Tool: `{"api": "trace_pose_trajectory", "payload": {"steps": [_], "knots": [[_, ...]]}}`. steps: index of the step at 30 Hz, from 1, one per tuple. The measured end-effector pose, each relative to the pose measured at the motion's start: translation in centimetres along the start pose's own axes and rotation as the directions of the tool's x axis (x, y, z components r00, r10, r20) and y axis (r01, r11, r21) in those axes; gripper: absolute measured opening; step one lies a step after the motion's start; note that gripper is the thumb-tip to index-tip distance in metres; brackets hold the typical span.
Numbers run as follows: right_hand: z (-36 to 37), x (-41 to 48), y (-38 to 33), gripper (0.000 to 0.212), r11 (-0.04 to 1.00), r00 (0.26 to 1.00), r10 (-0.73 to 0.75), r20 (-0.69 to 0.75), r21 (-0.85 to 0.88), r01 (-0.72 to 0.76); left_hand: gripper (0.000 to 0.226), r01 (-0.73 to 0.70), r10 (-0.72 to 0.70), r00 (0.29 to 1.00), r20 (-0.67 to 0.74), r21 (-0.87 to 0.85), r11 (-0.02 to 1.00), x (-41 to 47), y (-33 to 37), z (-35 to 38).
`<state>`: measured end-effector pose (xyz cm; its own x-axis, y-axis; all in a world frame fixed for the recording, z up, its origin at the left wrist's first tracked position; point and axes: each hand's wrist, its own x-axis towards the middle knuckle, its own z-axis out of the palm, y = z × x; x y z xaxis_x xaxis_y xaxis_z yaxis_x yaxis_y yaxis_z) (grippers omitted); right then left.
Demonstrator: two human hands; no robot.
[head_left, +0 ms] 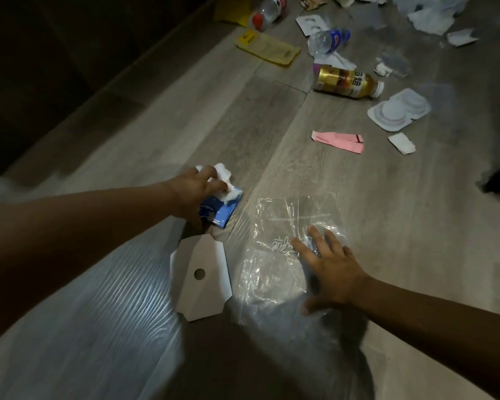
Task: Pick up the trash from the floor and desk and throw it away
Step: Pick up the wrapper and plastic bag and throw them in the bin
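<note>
Chinese characters on gold bottle, illegible cursive on clear bag

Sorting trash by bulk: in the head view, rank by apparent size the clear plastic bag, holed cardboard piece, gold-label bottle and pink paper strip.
1. clear plastic bag
2. holed cardboard piece
3. gold-label bottle
4. pink paper strip
The last two lie farther away; real sizes unsure.

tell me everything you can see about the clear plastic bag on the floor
The clear plastic bag is a thin, transparent, crinkled film with faint white script printed on it. It lies flat on the grey wood-look floor, glinting under the light. The right hand rests on its near right part with fingers spread. Its left edge lies beside a cardboard cutout; whether they touch is unclear.
</note>
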<state>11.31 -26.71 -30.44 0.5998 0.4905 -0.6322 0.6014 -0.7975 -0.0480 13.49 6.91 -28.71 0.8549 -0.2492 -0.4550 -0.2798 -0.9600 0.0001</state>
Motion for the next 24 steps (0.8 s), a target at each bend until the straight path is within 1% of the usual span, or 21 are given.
{"api": "trace_pose_trajectory", "payload": {"steps": [2, 4, 9, 10, 12, 15, 18, 20, 23, 24], "knots": [[-0.1, 0.0, 0.0, 0.136, 1.000, 1.000, -0.003, 0.000, -0.009, 0.003, 0.095, 0.036, -0.035, 0.999, 0.027, -0.023, 0.999, 0.5, -0.1, -0.4], [-0.2, -0.1, 0.1, 0.136, 1.000, 1.000, -0.004, 0.003, -0.012, 0.004, 0.092, 0.049, -0.049, 0.998, 0.034, -0.011, 0.999, 1.0, -0.2, -0.5], [-0.1, -0.1, 0.1, 0.136, 1.000, 1.000, -0.004, 0.001, 0.000, 0.004, 0.085, 0.101, -0.102, 0.993, -0.053, -0.013, 0.995, 1.7, 0.2, -0.6], [-0.1, -0.1, 0.1, 0.136, 1.000, 1.000, -0.005, 0.000, 0.003, 0.005, 0.084, 0.113, -0.115, 0.992, -0.054, -0.024, 0.993, 1.6, 0.3, -0.5], [-0.2, -0.1, 0.2, 0.136, 1.000, 1.000, -0.005, 0.004, 0.007, 0.005, 0.084, 0.154, -0.156, 0.988, -0.014, -0.098, 0.983, 1.1, 0.6, -0.4], [-0.3, -0.1, 0.2, 0.136, 1.000, 1.000, -0.006, 0.016, 0.004, 0.006, 0.091, 0.209, -0.197, 0.978, 0.073, -0.244, 0.947, -0.6, 1.1, 0.1], [-0.3, -0.2, 0.2, 0.136, 1.000, 1.000, -0.005, 0.017, 0.009, 0.005, 0.092, 0.218, -0.193, 0.975, 0.111, -0.300, 0.929, -3.2, 2.1, 0.9], [-0.3, -0.2, 0.2, 0.137, 1.000, 1.000, -0.008, 0.021, 0.015, 0.008, 0.100, 0.215, -0.187, 0.974, 0.130, -0.262, 0.941, -5.0, 3.3, 2.1], [-0.4, -0.2, 0.2, 0.138, 1.000, 1.000, -0.006, 0.022, 0.029, 0.006, 0.123, 0.224, -0.202, 0.968, 0.151, -0.141, 0.964, -6.6, 5.4, 4.1], [-0.4, -0.1, 0.2, 0.139, 1.000, 1.000, -0.005, 0.022, 0.031, 0.004, 0.130, 0.229, -0.207, 0.965, 0.162, -0.130, 0.965, -6.8, 5.9, 4.7]]}}
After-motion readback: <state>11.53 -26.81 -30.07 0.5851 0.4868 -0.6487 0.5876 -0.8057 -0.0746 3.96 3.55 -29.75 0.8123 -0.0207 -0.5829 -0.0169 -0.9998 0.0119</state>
